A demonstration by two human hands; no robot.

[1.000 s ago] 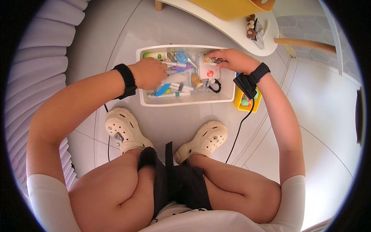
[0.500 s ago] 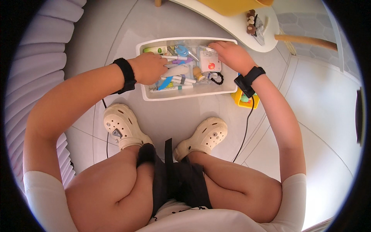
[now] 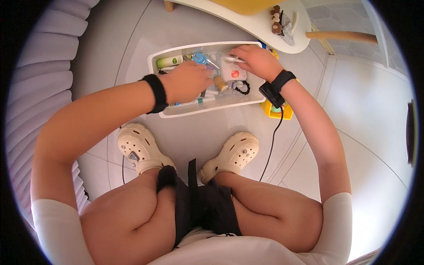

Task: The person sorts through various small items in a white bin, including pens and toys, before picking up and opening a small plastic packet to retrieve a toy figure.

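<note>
both hands dig in the white bin (image 3: 164, 112) on the floor. left hand (image 3: 185, 81) covers small things, grip hidden. right hand (image 3: 256, 59) fingers pinch a white tube (image 3: 233, 58); lifting it out looks next.

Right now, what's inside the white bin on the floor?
The white bin holds a green-labelled tube, a blue round item, a white box with a red button and a black cord. The left hand and right hand cover the rest.
</note>
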